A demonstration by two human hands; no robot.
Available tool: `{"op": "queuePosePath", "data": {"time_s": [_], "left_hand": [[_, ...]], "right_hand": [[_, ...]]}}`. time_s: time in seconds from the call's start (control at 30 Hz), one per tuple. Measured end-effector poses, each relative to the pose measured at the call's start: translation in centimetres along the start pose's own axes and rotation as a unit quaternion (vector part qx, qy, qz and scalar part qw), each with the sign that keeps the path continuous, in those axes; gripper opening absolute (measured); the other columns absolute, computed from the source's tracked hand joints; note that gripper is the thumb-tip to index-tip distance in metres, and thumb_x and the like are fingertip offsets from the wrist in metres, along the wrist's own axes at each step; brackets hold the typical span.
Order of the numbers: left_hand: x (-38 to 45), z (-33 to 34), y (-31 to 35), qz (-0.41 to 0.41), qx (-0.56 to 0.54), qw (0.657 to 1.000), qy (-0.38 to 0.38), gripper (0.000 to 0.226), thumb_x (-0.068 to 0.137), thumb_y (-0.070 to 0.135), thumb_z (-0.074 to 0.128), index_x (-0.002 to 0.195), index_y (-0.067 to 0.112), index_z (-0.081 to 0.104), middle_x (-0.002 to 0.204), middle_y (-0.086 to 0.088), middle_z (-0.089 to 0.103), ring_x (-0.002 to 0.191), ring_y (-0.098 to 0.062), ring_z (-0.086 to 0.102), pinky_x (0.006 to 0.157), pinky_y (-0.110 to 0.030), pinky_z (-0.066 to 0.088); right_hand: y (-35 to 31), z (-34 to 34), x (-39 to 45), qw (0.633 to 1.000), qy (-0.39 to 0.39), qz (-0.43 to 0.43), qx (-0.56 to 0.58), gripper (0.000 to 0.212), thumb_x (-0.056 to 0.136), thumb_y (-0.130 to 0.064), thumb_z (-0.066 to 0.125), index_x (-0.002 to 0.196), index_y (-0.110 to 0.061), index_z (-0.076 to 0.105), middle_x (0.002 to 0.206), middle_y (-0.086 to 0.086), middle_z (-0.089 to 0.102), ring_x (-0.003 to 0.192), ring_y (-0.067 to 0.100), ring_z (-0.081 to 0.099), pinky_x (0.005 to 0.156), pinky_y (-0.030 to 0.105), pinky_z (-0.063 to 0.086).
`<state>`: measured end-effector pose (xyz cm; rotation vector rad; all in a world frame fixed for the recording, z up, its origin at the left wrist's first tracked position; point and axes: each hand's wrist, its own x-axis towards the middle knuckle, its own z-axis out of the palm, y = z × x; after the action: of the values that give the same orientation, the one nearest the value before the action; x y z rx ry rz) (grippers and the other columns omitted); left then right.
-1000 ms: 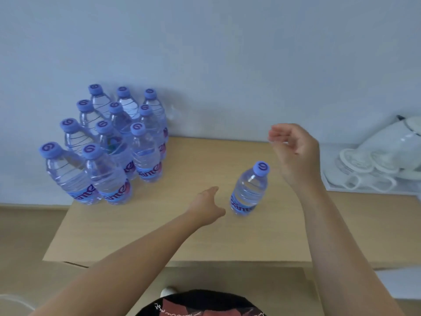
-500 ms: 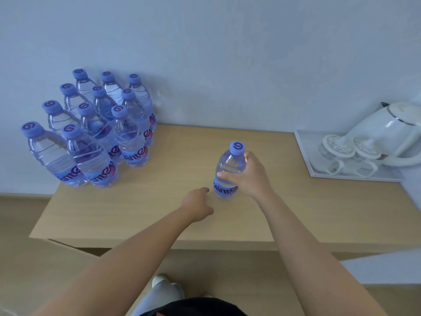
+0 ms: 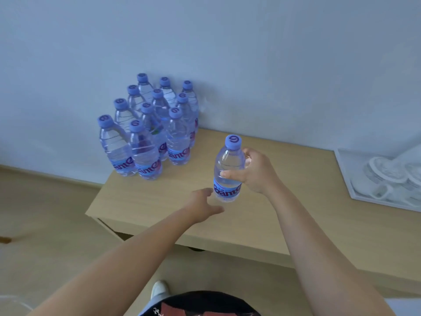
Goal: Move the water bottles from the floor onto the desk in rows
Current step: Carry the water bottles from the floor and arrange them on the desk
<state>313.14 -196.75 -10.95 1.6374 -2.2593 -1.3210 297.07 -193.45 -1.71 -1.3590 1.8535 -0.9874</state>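
Right hand (image 3: 255,172) fingers clamp 1 bottle (image 3: 229,172) mid-frame on table (image 3: 262,224); left hand (image 3: 202,207) spread apart; next, probably join upper-left rows (image 3: 155,131).

A clear bottle (image 3: 228,169) with a violet-blue cap (image 3: 233,141), marked by a darker swirl, is held in the right hand (image 3: 255,172). Its blue label (image 3: 226,190) is printed with purple-red letters. To the left of that hand, a cluster of bottles (image 3: 150,131) is seen with the same caps and labels. The surface (image 3: 262,224) is coloured pale tan wood. Right of the hand, a white tray (image 3: 348,179) is seen. The wall (image 3: 227,53) is tinted pale blue-grey.
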Motion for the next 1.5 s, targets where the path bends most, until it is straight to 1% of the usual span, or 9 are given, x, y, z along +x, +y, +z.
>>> {"op": "queuePosePath", "data": {"time_s": [0.27, 0.4, 0.53, 1.0, 1.13, 1.2, 1.27, 1.37, 1.5], "left_hand": [[-0.3, -5.7, -6.5, -0.060, -0.081, 0.991, 0.089, 0.068, 0.073, 0.052, 0.071, 0.130, 0.019, 0.052, 0.128, 0.006, 0.058, 0.110, -0.015, 0.058, 0.083, -0.023, 0.044], [0.0, -7.5, -8.4, -0.053, -0.095, 0.990, 0.095, 0.066, 0.074, 0.048, 0.071, 0.131, 0.021, 0.052, 0.129, 0.007, 0.057, 0.110, -0.013, 0.059, 0.084, -0.022, 0.042], [0.7, -8.5, -9.8, -0.039, -0.075, 0.993, 0.078, 0.062, 0.081, 0.034, 0.067, 0.137, 0.025, 0.045, 0.132, 0.004, 0.055, 0.105, -0.014, 0.059, 0.083, -0.025, 0.046], [3.3, -9.5, -11.0, -0.035, -0.091, 0.993, 0.074, 0.055, 0.078, 0.018, 0.061, 0.133, 0.021, 0.050, 0.132, 0.001, 0.055, 0.094, -0.015, 0.055, 0.079, -0.024, 0.043], [3.3, -9.1, -11.4, -0.054, -0.098, 0.991, 0.069, 0.057, 0.079, 0.017, 0.062, 0.135, 0.015, 0.048, 0.133, -0.001, 0.054, 0.106, -0.018, 0.058, 0.080, -0.023, 0.041], [3.2, -8.6, -11.0, -0.096, -0.200, 0.972, 0.075, 0.051, 0.079, 0.013, 0.065, 0.128, 0.011, 0.053, 0.125, -0.004, 0.057, 0.106, -0.021, 0.058, 0.084, -0.027, 0.043], [2.9, -8.0, -9.9, -0.150, -0.352, 0.920, 0.082, 0.024, 0.077, 0.004, 0.066, 0.098, 0.014, 0.061, 0.098, -0.008, 0.063, 0.088, -0.023, 0.059, 0.088, -0.033, 0.046], [2.9, -7.1, -8.7, -0.219, -0.490, 0.840, 0.082, 0.025, 0.076, -0.010, 0.061, 0.075, 0.013, 0.052, 0.073, -0.003, 0.054, 0.077, -0.023, 0.055, 0.087, -0.034, 0.048], [3.0, -7.7, -7.7, -0.238, -0.602, 0.759, 0.065, 0.031, 0.081, -0.022, 0.044, 0.069, 0.006, 0.051, 0.073, -0.007, 0.052, 0.066, -0.016, 0.052, 0.051, -0.019, 0.053]], "right_hand": [[-3.9, 6.7, 3.1, 0.998, -0.059, -0.023, 0.026, 0.036, 0.058, -0.030, 0.087, 0.079, -0.037, 0.060, 0.082, -0.020, 0.067, 0.076, -0.011, 0.061, 0.064, 0.010, 0.049], [-4.8, 9.7, 4.4, 0.995, -0.087, -0.035, 0.042, 0.043, 0.060, -0.023, 0.087, 0.088, -0.041, 0.059, 0.096, -0.016, 0.068, 0.094, 0.003, 0.065, 0.086, 0.031, 0.054], [-5.1, 11.8, 5.8, 0.994, -0.085, -0.019, 0.065, 0.054, 0.062, -0.017, 0.086, 0.109, -0.024, 0.060, 0.111, -0.002, 0.067, 0.106, 0.016, 0.063, 0.096, 0.042, 0.050], [-3.8, 14.0, 7.5, 0.994, -0.065, 0.001, 0.090, 0.065, 0.063, -0.013, 0.085, 0.113, -0.020, 0.044, 0.117, 0.002, 0.062, 0.108, 0.015, 0.061, 0.097, 0.042, 0.049], [-3.6, 13.7, 7.3, 0.996, -0.067, -0.018, 0.063, 0.057, 0.066, -0.019, 0.083, 0.113, -0.020, 0.050, 0.116, -0.004, 0.059, 0.106, 0.011, 0.059, 0.090, 0.025, 0.049], [-3.9, 13.4, 7.0, 0.998, -0.049, -0.036, 0.006, 0.051, 0.066, -0.026, 0.083, 0.106, -0.029, 0.051, 0.110, -0.012, 0.052, 0.100, -0.002, 0.053, 0.082, 0.013, 0.043], [-4.3, 13.2, 6.8, 0.998, -0.049, -0.045, -0.013, 0.048, 0.066, -0.028, 0.082, 0.099, -0.037, 0.049, 0.102, -0.022, 0.049, 0.091, -0.017, 0.050, 0.071, 0.001, 0.038], [-4.4, 13.5, 6.6, 0.998, -0.059, -0.037, -0.003, 0.048, 0.067, -0.025, 0.083, 0.093, -0.042, 0.046, 0.095, -0.027, 0.057, 0.080, -0.026, 0.051, 0.064, -0.002, 0.037], [-3.9, 13.7, 6.5, 0.998, -0.030, -0.052, 0.005, 0.046, 0.070, -0.022, 0.081, 0.097, -0.041, 0.049, 0.094, -0.027, 0.057, 0.082, -0.026, 0.050, 0.066, -0.003, 0.036]]}}
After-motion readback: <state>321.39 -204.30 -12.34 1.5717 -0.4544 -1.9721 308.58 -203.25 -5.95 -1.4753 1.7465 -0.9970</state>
